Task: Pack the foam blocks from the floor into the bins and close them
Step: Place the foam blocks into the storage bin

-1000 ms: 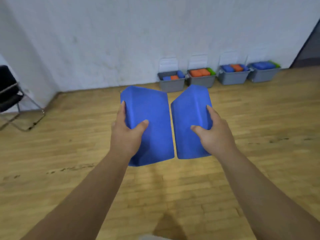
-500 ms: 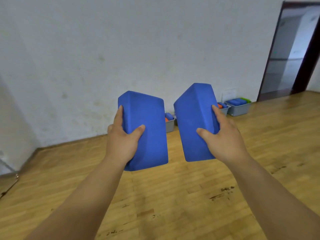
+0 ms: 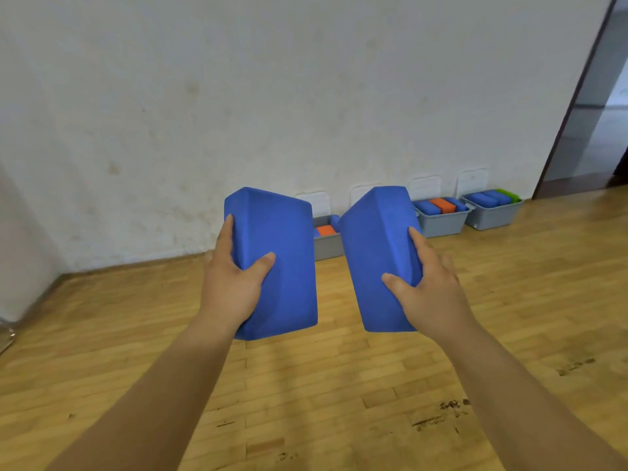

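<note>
The left hand [image 3: 234,283] grips a blue rectangular foam block [image 3: 282,266] from its outer side, with the thumb curled onto the near face and the fingers wrapped along the far edge. The right hand [image 3: 428,290] holds a second blue rectangular foam block [image 3: 377,253] in the same manner, thumb pressed on the front and fingers laid along the outer side. Both blocks are up in the air before the person, above the wooden plank floor [image 3: 306,385], side by side and not touching. Well beyond them, grey plastic bins stand in a row at the foot of the white plaster wall [image 3: 272,96]. One grey bin [image 3: 328,248] shows in the gap between the two held blocks, with an orange foam block [image 3: 326,230] inside it. Further right, a second grey bin [image 3: 441,222] carries blue and orange blocks, and a third grey bin [image 3: 492,217] beside it carries blue and green ones. White lids [image 3: 472,180] stand upright against the wall behind the bins, which are all open. A dark-framed doorway [image 3: 594,130] opens at the far right
</note>
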{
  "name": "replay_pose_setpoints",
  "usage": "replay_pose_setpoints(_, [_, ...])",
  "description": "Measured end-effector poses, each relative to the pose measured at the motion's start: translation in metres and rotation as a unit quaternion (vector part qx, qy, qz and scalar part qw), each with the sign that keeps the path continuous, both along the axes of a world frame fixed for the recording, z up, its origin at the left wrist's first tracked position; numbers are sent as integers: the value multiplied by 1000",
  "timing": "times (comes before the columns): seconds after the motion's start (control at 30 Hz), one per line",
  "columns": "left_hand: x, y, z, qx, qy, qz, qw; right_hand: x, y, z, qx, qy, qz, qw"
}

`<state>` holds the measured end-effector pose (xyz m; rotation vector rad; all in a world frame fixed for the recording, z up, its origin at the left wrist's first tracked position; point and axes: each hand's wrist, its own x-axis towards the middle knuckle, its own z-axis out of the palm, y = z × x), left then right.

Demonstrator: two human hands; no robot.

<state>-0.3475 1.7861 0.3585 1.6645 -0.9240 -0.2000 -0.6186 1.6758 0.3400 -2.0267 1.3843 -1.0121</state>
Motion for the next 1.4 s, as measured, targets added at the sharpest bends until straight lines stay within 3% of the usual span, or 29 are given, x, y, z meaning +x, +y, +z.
replay_pose_setpoints(0.23, [10,-129,-20,27,50,86,995,20,-178,-5,28,26,53,998])
replay_pose_setpoints(0.47, [76,-227,-43,67,54,128,988,105,-304,-26,59,34,114,991])
replay_pose_setpoints(0.97, [277,-525,-61,65,99,8,993,282,-549,-40,103,42,25,994])
replay_pose_setpoints(1.4, [367,-788,-106,102,101,41,989,372,-821,-100,132,45,48,989])
